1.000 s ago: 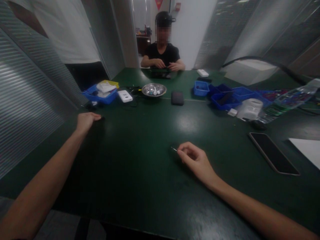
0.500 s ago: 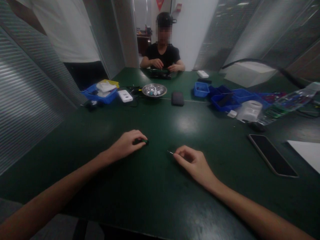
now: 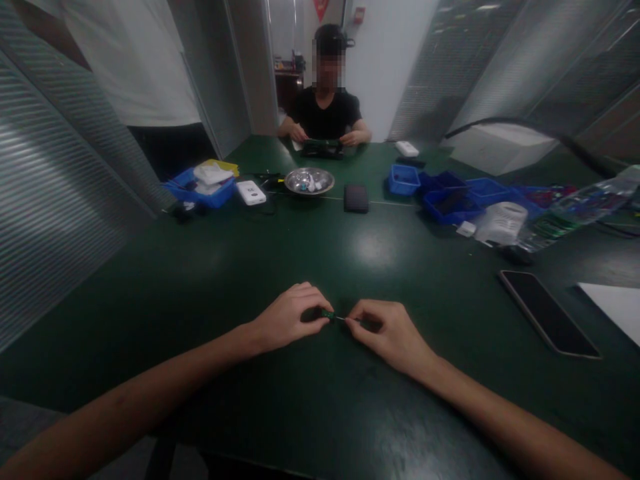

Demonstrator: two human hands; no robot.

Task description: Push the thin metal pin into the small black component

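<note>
My left hand (image 3: pixel 293 317) pinches a small green piece (image 3: pixel 328 314), perhaps a bit of circuit board, between thumb and fingertips. My right hand (image 3: pixel 387 330) is closed on a thin metal pin-like piece (image 3: pixel 341 318), whose tip points left. That tip meets or nearly meets the green piece; I cannot tell whether they touch. Both hands are low over the dark green table (image 3: pixel 280 400), near its front half. My fingers hide most of both small pieces.
A steel bowl (image 3: pixel 309 192) with small white items, a white power bank (image 3: pixel 251 193) and a black square item (image 3: pixel 356 199) stand further back. Blue bins (image 3: pixel 404 180), a plastic bottle (image 3: pixel 580 210) and a phone (image 3: pixel 547 313) are at the right. A person (image 3: pixel 327 107) sits opposite; another stands left.
My left hand has moved right and nearer to me, bringing the green piece up to the metal tip. My right hand has barely shifted. The seated person's hands have moved apart.
</note>
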